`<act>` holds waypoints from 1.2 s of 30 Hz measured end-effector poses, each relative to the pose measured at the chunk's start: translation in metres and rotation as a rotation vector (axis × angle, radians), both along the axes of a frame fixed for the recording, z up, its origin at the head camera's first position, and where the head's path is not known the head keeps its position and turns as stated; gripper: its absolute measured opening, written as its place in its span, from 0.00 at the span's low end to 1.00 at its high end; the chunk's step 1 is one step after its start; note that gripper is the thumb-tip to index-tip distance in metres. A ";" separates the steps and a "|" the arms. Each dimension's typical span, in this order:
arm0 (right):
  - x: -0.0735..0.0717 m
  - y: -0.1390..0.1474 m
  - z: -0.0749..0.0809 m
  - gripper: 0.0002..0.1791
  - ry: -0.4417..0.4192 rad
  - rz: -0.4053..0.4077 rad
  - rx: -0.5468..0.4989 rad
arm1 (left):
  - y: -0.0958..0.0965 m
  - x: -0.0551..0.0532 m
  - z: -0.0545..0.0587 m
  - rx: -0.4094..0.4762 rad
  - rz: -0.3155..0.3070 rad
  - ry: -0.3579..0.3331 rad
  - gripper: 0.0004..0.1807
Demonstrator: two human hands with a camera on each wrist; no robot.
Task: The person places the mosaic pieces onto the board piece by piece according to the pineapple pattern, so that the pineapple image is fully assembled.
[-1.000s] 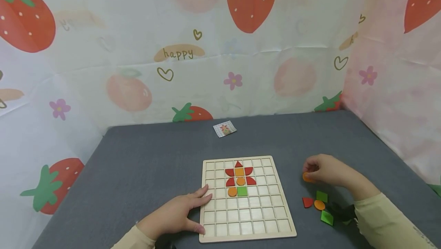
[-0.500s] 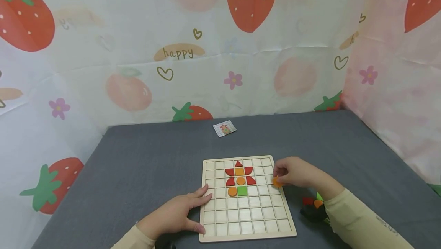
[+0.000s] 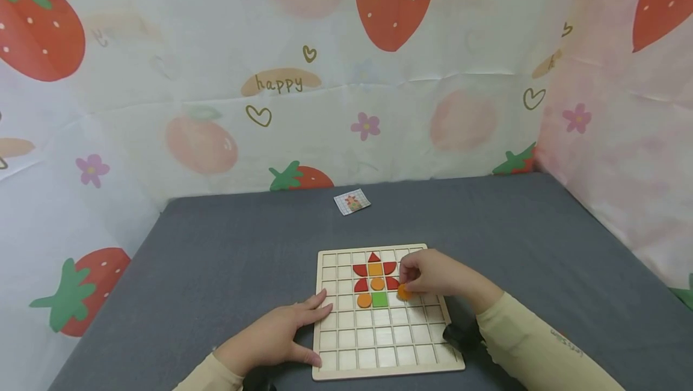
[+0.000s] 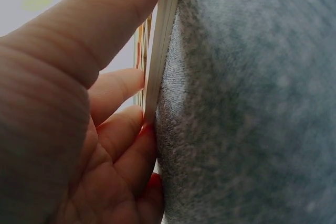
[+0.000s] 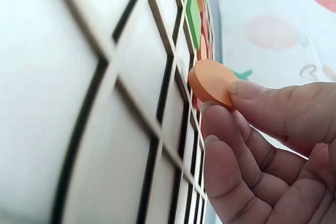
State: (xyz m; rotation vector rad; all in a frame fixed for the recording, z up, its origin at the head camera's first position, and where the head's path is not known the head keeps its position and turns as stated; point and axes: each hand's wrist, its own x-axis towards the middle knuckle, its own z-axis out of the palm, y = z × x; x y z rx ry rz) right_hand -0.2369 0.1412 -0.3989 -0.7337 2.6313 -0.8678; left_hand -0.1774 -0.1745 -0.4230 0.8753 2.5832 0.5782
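An orange disc (image 3: 403, 292) is pinched between thumb and fingers of my right hand (image 3: 441, 274), over the right part of a wooden grid board (image 3: 387, 373). The right wrist view shows that disc (image 5: 212, 82) tilted, held by its edge. Just left of it on the board lie a green square (image 3: 380, 299), another orange disc (image 3: 365, 300), an orange square (image 3: 375, 269), a red triangle (image 3: 373, 257) and several red rounded pieces (image 3: 360, 285). My left hand (image 3: 276, 334) rests against the board's left edge, fingers spread; its thumb (image 4: 121, 14) touches the edge in the left wrist view.
A small printed card (image 3: 352, 202) lies toward the back of the grey cloth-covered table (image 3: 243, 246). Behind stands a fabric backdrop (image 3: 325, 132) with strawberry prints. My right sleeve (image 3: 533, 343) covers part of the table right of the board.
My right hand has carried the orange disc leftward from the table onto the board's right side. The loose pieces on the right are now hidden by the arm. My left hand stays put.
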 end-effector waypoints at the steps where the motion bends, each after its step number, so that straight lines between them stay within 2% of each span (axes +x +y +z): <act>1: 0.000 -0.002 0.000 0.09 0.000 0.007 -0.002 | 0.000 0.000 0.000 -0.003 0.003 -0.003 0.49; 10: -0.001 -0.015 0.000 0.12 0.013 0.018 0.062 | 0.000 0.000 0.000 -0.006 0.000 -0.006 0.50; 20: 0.000 -0.019 0.000 0.12 -0.012 0.022 0.075 | 0.001 0.001 0.002 -0.007 0.006 -0.015 0.49; 31: -0.004 -0.021 -0.004 0.12 0.013 0.029 0.094 | 0.001 0.000 0.001 -0.005 0.003 -0.018 0.49; 36: -0.005 -0.023 0.001 0.10 0.012 0.029 0.068 | 0.001 0.000 0.001 -0.008 0.006 -0.017 0.49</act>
